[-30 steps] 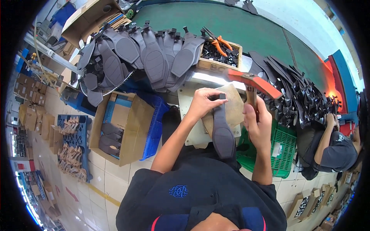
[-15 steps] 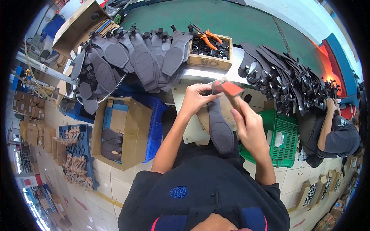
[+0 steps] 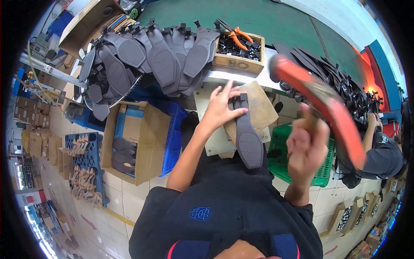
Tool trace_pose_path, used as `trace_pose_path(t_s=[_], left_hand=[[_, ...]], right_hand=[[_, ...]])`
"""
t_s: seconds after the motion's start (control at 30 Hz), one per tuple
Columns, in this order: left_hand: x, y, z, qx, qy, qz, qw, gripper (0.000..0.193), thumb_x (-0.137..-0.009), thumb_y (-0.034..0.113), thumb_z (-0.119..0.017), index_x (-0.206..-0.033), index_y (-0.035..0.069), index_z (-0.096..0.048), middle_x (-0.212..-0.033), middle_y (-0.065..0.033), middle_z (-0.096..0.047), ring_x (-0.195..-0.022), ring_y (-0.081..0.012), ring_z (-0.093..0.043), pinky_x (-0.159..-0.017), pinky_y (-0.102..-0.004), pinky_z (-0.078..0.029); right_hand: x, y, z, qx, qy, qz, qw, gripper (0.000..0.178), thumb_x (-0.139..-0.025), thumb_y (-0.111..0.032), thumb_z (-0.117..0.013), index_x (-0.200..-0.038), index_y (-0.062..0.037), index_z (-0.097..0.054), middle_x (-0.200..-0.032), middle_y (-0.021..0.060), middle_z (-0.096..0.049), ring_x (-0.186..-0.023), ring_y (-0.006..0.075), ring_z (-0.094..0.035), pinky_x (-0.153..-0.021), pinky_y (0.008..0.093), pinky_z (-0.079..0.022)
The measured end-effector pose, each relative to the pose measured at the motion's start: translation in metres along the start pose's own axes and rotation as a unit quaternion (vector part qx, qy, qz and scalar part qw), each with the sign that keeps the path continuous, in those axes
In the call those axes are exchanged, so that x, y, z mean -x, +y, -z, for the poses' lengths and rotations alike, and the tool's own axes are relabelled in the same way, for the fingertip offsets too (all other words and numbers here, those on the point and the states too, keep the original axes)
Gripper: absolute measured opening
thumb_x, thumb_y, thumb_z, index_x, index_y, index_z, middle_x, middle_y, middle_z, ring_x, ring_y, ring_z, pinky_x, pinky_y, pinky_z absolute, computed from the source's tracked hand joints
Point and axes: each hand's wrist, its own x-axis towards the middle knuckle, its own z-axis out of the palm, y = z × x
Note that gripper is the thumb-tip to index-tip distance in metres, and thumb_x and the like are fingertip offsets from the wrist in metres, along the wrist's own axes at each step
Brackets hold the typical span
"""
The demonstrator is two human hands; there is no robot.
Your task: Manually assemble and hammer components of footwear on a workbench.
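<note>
Pressing down with my left hand (image 3: 222,108), fingers spread flat, I pin the dark shoe sole (image 3: 247,134) on the tan board (image 3: 262,108) in front of me — it lies lengthwise, heel end toward my body. My right hand (image 3: 307,149) is fisted tight around the wooden handle of an orange-headed hammer (image 3: 327,108), raised and blurred above the green crate (image 3: 323,172). Grey soles (image 3: 159,56) lie heaped beyond — beside them a wooden box (image 3: 239,54) with orange pliers.
</note>
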Motion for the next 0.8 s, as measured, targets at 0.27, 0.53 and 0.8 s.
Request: trace_pose_path(t_s=[0.27,0.53,0.8], left_hand=[[0.002,0.002,-0.002,-0.201,-0.031,0.042,0.978,0.128,-0.073,0.04,-0.08,-0.153,-0.003,0.01,-0.139,0.0021,-0.059,-0.143,-0.0248,-0.036,-0.118,-0.0611,0.002],[0.002,0.012,0.001,-0.112,-0.024,0.051,0.992,0.12,-0.073,0.038,-0.079,-0.156,0.001,-0.001,-0.138,0.003,-0.059,-0.143,-0.0265,-0.036,-0.115,-0.0655,0.007],[0.025,0.019,0.002,-0.216,0.045,-0.135,0.966,0.032,-0.09,0.022,-0.067,-0.121,0.014,-0.069,-0.127,-0.0011,-0.068,-0.129,-0.03,-0.054,-0.114,-0.0559,-0.025]], right_hand=[[0.016,0.068,-0.046,0.127,-0.163,-0.074,0.976,0.021,-0.098,-0.01,-0.055,-0.114,0.0032,-0.052,-0.085,0.0294,-0.062,-0.073,0.0499,-0.061,-0.057,0.0495,-0.051],[-0.003,0.026,-0.025,0.126,-0.144,-0.062,0.98,0.024,-0.101,-0.012,-0.05,-0.12,0.0019,-0.048,-0.083,0.0163,-0.061,-0.07,0.0286,-0.062,-0.058,0.0314,-0.049],[-0.009,0.045,-0.009,0.116,-0.07,0.027,0.99,0.034,-0.102,-0.015,-0.051,-0.132,0.0009,-0.053,-0.093,0.0176,-0.066,-0.077,0.0288,-0.062,-0.066,0.0369,-0.051]])
